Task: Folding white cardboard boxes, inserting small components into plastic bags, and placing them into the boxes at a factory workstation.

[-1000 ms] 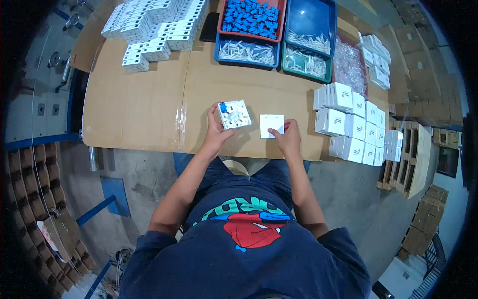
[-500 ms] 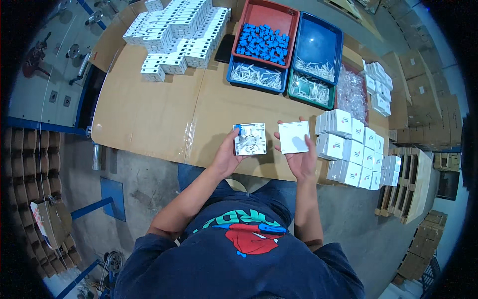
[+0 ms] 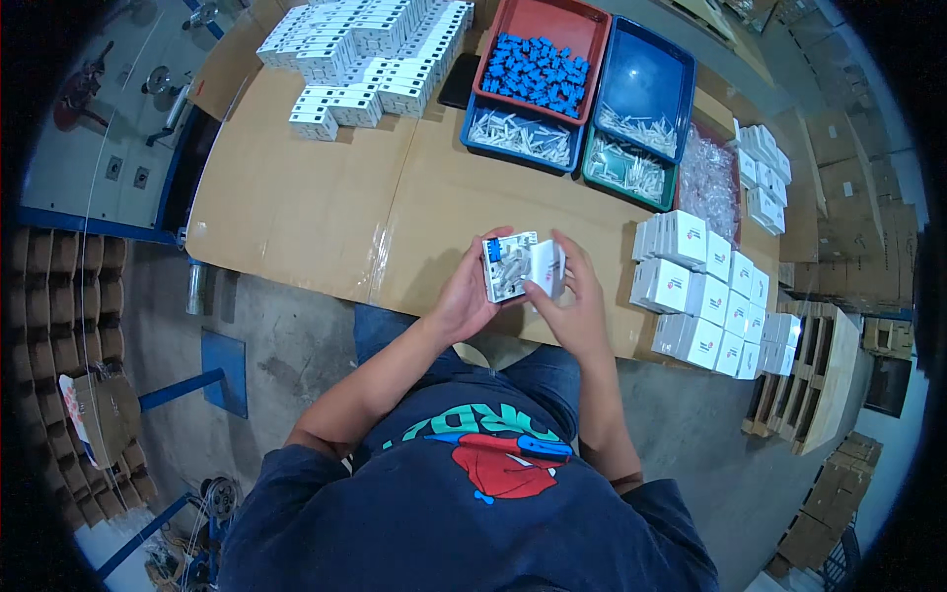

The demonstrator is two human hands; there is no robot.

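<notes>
My left hand is closed round the left side of a square white plastic housing, tilted so its inner side shows. Inside it lie white parts, with a blue plastic piece at the upper left corner. With thumb and fingers my right hand grips a flat white square cover. The cover stands at an angle against the right side of the housing and hides part of it. Whether the two are joined there, I cannot tell.
A red tray of blue pieces and blue and green trays of white pegs stand at the back. White housings are stacked back left. White packs stand at the right beside clear plastic bags. Cardboard covers the table.
The cover has come left and turned from lying flat in my right hand to standing on edge at the housing. My left hand has moved slightly right and tilted the housing.
</notes>
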